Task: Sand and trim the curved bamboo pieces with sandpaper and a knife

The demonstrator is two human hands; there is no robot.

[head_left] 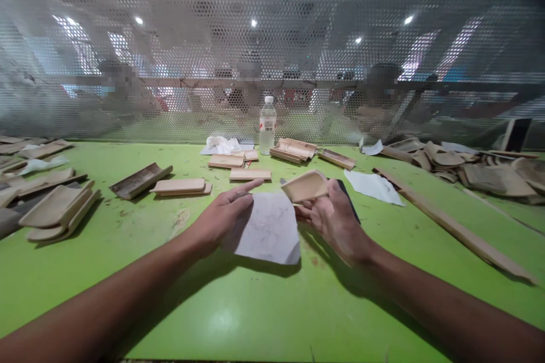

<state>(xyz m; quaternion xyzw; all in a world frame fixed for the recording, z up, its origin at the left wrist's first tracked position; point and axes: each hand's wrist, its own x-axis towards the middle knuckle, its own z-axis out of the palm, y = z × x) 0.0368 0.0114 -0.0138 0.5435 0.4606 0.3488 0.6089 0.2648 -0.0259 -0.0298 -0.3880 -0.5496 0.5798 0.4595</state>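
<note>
My left hand (pixel 227 212) pinches a pale, slightly curled sheet of paper (pixel 269 229) by its left side, thumb on top and index finger stretched past its far edge. The sheet's underside is hidden. To its right, my right hand (pixel 334 218) grips a curved bamboo piece (pixel 305 186), tilted, with a rounded end and a shallow hollow. Thumb and fingers close on that piece's right end. Behind the right hand lies a dark flat object (pixel 351 204), mostly covered. Both hands are just above the green table (pixel 221 317).
Several bamboo pieces (pixel 179 186) lie beyond my hands, with a stack (pixel 59 212) at left and a heap (pixel 481 170) at right. A water bottle (pixel 267 127) stands before a perforated screen (pixel 191 57). A long bamboo strip (pixel 455 227) and a white sheet (pixel 374 187) lie right.
</note>
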